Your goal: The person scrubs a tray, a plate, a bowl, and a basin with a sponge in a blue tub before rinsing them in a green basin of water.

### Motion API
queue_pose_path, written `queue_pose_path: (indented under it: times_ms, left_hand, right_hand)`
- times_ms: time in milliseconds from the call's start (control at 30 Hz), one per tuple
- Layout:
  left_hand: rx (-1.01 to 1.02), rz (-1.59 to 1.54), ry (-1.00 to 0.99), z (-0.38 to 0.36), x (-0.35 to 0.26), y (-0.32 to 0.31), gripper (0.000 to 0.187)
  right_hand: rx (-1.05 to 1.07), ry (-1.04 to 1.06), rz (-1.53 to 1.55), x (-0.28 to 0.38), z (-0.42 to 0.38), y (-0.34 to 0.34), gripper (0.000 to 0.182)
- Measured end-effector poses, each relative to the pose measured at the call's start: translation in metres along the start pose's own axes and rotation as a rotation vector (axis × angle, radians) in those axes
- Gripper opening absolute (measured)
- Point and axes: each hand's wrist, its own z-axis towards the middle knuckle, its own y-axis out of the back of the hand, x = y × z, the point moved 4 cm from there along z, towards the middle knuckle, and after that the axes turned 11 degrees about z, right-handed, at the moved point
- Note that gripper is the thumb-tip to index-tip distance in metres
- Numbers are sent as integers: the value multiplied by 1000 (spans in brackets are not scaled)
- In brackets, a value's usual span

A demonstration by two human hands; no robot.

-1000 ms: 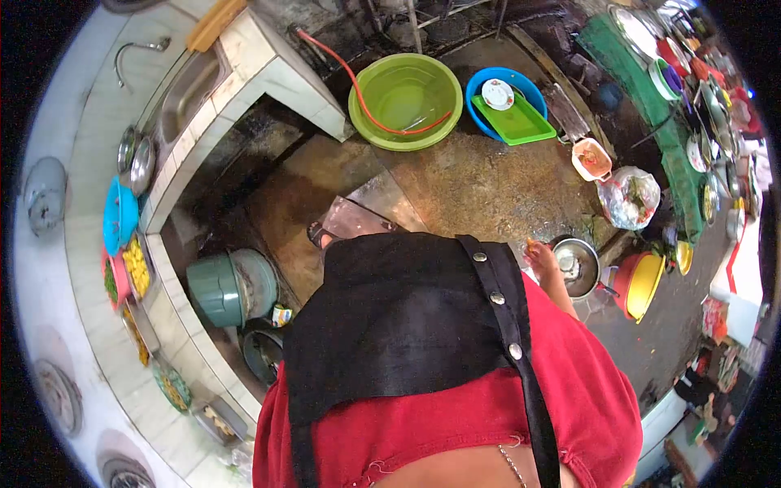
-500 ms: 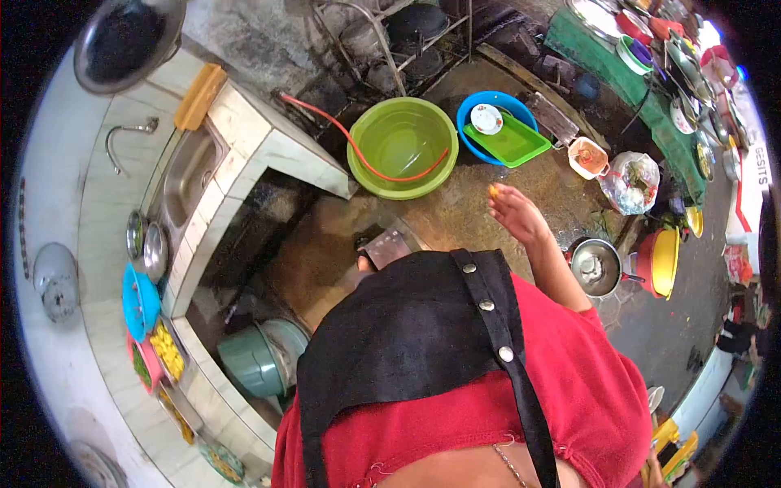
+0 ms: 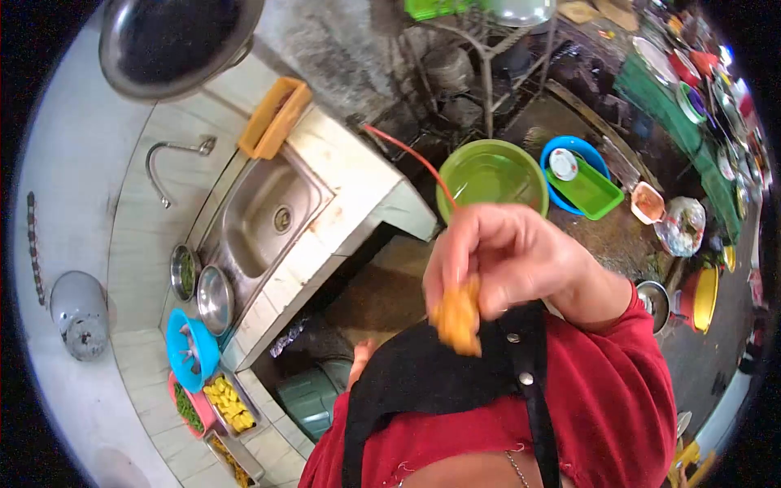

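Note:
My right hand (image 3: pixel 521 256) is raised before my chest, its fingertips pinched on a golden-orange piece of food (image 3: pixel 458 317). The piece looks fried and lumpy, and motion blurs it; I cannot make out its exact kind. Below and behind the hand is my black apron (image 3: pixel 423 366) over a red top. At the apron's left edge a small bit of skin shows, which looks like my left hand (image 3: pixel 362 355). Its fingers are too small and covered to read, and anything in it is hidden.
On the left, a tiled counter holds a steel sink (image 3: pixel 264 215), a blue basin (image 3: pixel 193 350) and a tray of yellow pieces (image 3: pixel 229 404). A green tub (image 3: pixel 494 175) with water and a blue tub (image 3: pixel 598 159) stand on the floor. A teal bucket (image 3: pixel 307 403) sits under the counter.
My right hand has come up and inward from the right side, bringing the piece of food close to the camera. The view has shifted left, showing more of the sink. The flat blade-like object is out of sight.

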Motion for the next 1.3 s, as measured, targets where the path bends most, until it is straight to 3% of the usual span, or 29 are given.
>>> queue_pose_path:
  times_ms: [33, 67, 100, 133, 200, 233, 300, 333, 400, 433, 467, 533, 567, 600, 667, 700, 767, 833, 900, 967, 1000, 1067, 1100, 1133, 1167, 1200, 1233, 1267, 1300]
  left_hand:
    - [7, 0, 18, 45, 65, 19, 10]
    - [3, -14, 20, 27, 53, 30, 10]
    - [-136, -39, 74, 29, 20, 39, 12]
    - [-274, -67, 132, 23, -35, 38, 16]
    - [-266, -103, 157, 41, -49, 53, 16]
    - [-259, -124, 182, 48, -50, 59, 17]
    - [-207, -114, 180, 63, -49, 67, 18]
    - [-161, -88, 159, 68, -50, 66, 19]
    - [-183, -185, 257, 68, -41, 58, 22]
    - [-179, -185, 240, 66, -38, 53, 21]
    - [-183, -187, 224, 63, -33, 50, 20]
    - [-220, -189, 250, 51, -23, 47, 19]
    - [-200, -128, 246, 44, -20, 48, 17]
    - [-230, -167, 264, 34, -16, 52, 17]
    - [-274, -117, 303, 17, -9, 56, 14]
    - [-212, -347, 301, 21, 17, 56, 15]
    - [-190, -424, 336, 31, 73, 56, 15]
    - [-165, -490, 364, 16, 81, 47, 15]
    - [-319, -422, 395, -18, 71, 49, 13]
    - [-329, -421, 431, -35, 70, 44, 7]
    - [-333, -413, 475, -43, 73, 41, 7]
    - [-215, -480, 444, -24, 112, 35, 6]
    - [-106, -548, 417, -19, 137, 30, 6]
    - [6, -619, 393, -13, 157, 29, 6]
    - [118, -689, 365, -6, 175, 28, 7]
    - [234, -755, 338, 6, 184, 21, 8]
    - [248, -748, 337, -1, 151, 3, 8]
    - [13, -568, 423, -6, 132, 20, 7]
    - [-226, -382, 496, -24, 94, 39, 8]
  right_hand:
    - [81, -28, 8, -3, 25, -18, 28]
    - [144, -65, 135, -11, 48, -29, 29]
    - [244, -157, 165, -17, 68, -38, 32]
    - [332, -103, 80, -19, 87, -46, 25]
    - [579, -176, 41, -27, 120, -54, 18]
    - [580, -197, 48, -26, 137, -55, 18]
    - [760, -145, -258, -27, 167, -59, 34]
    - [772, -177, -232, -40, 175, -58, 34]
    - [600, -144, 255, -65, 193, -54, 15]
    - [1034, -403, 226, -78, 208, -60, 18]
    - [1076, -452, 282, -86, 213, -60, 18]
    - [706, -209, 209, -94, 228, -50, 24]
    - [642, -200, 263, -103, 233, -53, 24]
    - [666, -236, 292, -115, 233, -59, 24]
    - [606, -60, 497, -131, 237, -64, 26]
    - [611, -88, 511, -145, 239, -69, 26]
    - [756, 64, 715, -155, 238, -79, 23]
    - [730, 6, 654, -155, 242, -83, 23]
    - [710, -38, 586, -147, 243, -88, 23]
    - [561, -311, 391, -146, 245, -90, 23]
    - [561, -307, 384, -158, 232, -92, 23]
    - [56, 271, 882, -174, 199, -70, 24]
    - [56, 281, 874, -170, 215, -67, 24]
    - [432, 118, 693, -163, 240, -78, 17]
    - [795, -55, 486, -159, 248, -91, 23]
    - [790, -51, 474, -152, 243, -98, 23]
    - [584, -47, 346, -149, 238, -100, 16]
    - [379, -40, 219, -147, 236, -98, 25]
    - [376, -33, 209, -146, 236, -97, 25]
